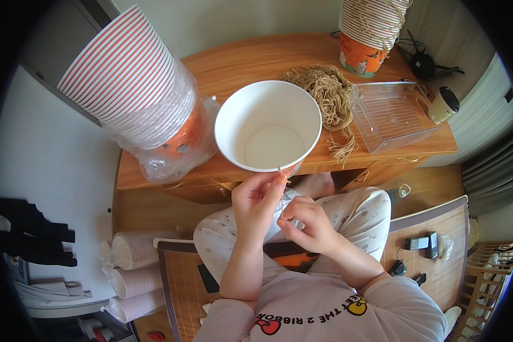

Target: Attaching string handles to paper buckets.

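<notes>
While both hands meet at the near rim of the bucket, the head view reads so:

Left hand: left hand (257,196) pinches a thin pale string (281,199) with thumb and forefinger right at the rim; other fingers curled.
Right hand: right hand (305,224) just below and beside the left, fingers pressed together on the lower end of the same string.
String: fine, twine-like; long axis near vertical, from rim down to the right hand.
Bucket: white paper bucket (268,125), round, smooth, mouth upward, just above both hands on the wooden table (239,60) edge.
Beyond the hands: tangled bundle of tan twine (328,94) right of the bucket; clear ribbed plastic tray (391,114) farther right; a stack of buckets (370,28) behind.
Left of the hands: striped stack of buckets in crinkled plastic wrap (137,94), lying tilted.
Obstruction: the bucket's rim hides the string's upper end.
</notes>
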Demonstrator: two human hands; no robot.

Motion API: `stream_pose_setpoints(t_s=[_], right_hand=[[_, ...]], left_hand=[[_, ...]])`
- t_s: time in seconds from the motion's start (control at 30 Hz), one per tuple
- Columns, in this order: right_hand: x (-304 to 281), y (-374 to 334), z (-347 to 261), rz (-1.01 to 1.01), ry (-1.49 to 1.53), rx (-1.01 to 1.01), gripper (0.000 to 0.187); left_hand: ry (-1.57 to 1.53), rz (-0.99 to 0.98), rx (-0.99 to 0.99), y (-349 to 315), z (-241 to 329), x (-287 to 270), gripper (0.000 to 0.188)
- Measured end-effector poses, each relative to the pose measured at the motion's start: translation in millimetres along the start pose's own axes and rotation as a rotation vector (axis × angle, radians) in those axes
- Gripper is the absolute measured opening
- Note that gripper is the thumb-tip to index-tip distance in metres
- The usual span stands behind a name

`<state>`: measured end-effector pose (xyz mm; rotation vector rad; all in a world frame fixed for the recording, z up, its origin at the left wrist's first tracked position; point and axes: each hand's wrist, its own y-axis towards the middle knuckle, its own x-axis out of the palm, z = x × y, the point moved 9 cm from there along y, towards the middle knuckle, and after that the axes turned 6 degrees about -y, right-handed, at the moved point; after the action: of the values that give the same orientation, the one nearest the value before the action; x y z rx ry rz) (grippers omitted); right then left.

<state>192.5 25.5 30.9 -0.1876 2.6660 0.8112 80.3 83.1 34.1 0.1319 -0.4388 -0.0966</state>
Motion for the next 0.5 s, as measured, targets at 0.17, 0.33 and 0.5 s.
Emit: stream_pose_setpoints(t_s=[0.17,0.33,0.5], right_hand=[[-0.9,-4.1,0.2,-0.022,0.052,0.067,0.007],[-1.2,-9.5,-26.1,0.008,0.096,-0.063,0.007],[10.0,-17.8,-60.4,-0.187,0.074,-0.2,0.01]], left_hand=[[0.479,0.137,0.73,-26.4,22.7,-36.8,0.025],[0.554,0.15,0.79,-4.1,-2.8,-8.1,0.115],[0.479,0.052,0.87,-11.9,-1.9,17.4,0.124]])
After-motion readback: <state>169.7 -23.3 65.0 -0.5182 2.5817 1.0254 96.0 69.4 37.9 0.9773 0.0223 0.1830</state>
